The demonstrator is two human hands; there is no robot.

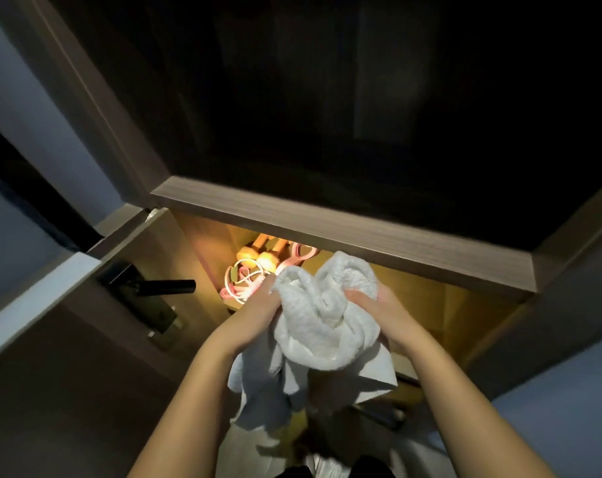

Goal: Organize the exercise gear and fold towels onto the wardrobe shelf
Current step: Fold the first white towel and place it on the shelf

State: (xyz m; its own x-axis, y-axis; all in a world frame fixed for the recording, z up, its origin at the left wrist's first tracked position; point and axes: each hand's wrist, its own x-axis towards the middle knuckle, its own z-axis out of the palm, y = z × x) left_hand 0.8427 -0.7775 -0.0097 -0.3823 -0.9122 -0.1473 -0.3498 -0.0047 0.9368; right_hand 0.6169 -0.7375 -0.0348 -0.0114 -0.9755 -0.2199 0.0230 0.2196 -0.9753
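Observation:
A bunched white towel (322,322) hangs between both hands in front of the lit wardrobe shelf (427,305). My left hand (258,305) grips its left side and my right hand (379,303) grips its right side; loose ends dangle below my wrists. On the shelf's back left lie the exercise gear: orange dumbbells (258,258), a pink and white skipping rope (239,282) and a pink grip piece (301,253), partly hidden by the towel.
A thick wooden board (327,225) overhangs the lit shelf, with a dark compartment above it. The open wardrobe door with a black handle (161,288) stands at the left. Pale cloth (251,446) lies on the floor below.

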